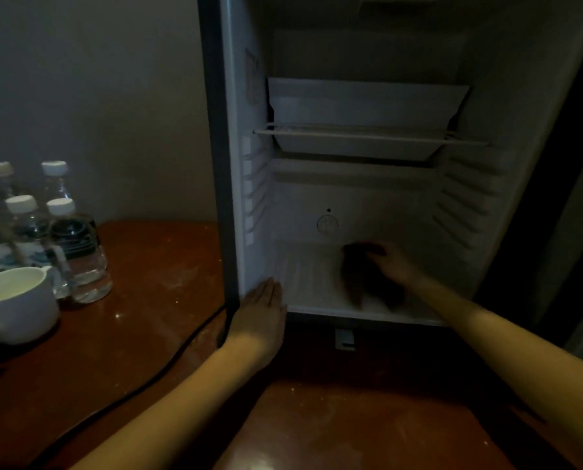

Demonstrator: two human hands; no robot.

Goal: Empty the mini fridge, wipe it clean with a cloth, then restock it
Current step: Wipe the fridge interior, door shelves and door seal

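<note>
reddish-brown polished wooden tabletop (351, 429): nearest surface, crossed by both bare forearms. thin black cable (168, 364): laid in a curve over the wood, run toward the fridge's lower left corner. white ceramic cups (15, 300): grouped at the left edge, handles turned outward. left hand (261, 313): laid flat, fingers straight and held together, nothing grasped; pressed against the lower left front corner of the white mini fridge (235, 164), which is stood on the tabletop with its interior exposed. right hand (393, 266): reached inside, fingers bent over a dark brown cloth (361, 276), which is held down on the ribbed white floor of the fridge, right of centre; hand and cloth are blurred, so the exact grip cannot be made out. clear plastic water bottles with white caps (76, 252): clustered on the table, left of the fridge and behind the cups. round white dial (327, 224): set in the rear wall, just above the cloth. white wire shelf (368, 135): mounted across the upper interior. white plastic tray (364, 110): seated on that shelf. plain grey wall (96, 79): seen behind the bottles.
</note>
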